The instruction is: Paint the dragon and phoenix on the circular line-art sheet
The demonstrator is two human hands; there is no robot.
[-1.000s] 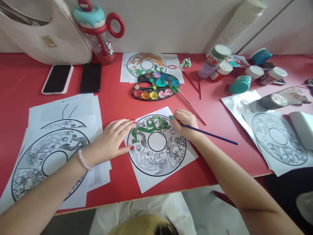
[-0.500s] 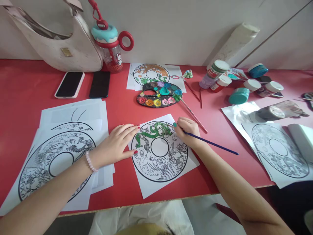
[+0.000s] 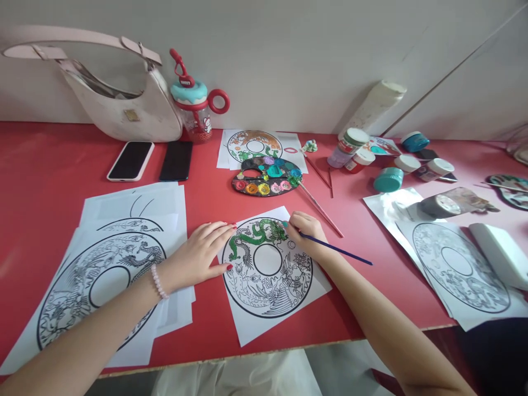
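Honestly, smearing is the risk I weigh most from my remote view: if the green dragon (image 3: 258, 237) is wet, which I cannot tell, the left hand (image 3: 201, 254) could drag through it by sliding inward. A slip of the right hand (image 3: 307, 234) could carry the blue brush (image 3: 338, 249) past the printed outlines, and the sheet (image 3: 267, 259) could twist if the left hand pressed too lightly. I see that left hand lying flat, thumb parted from the extended fingers, their tips at the sheet's left edge. The right hand is curled, pinching the blue brush near its bristle end, handle slanting off rightward. The sheet lies askew on the red table (image 3: 206, 338) between both hands, nearer me than the palette (image 3: 264, 177).
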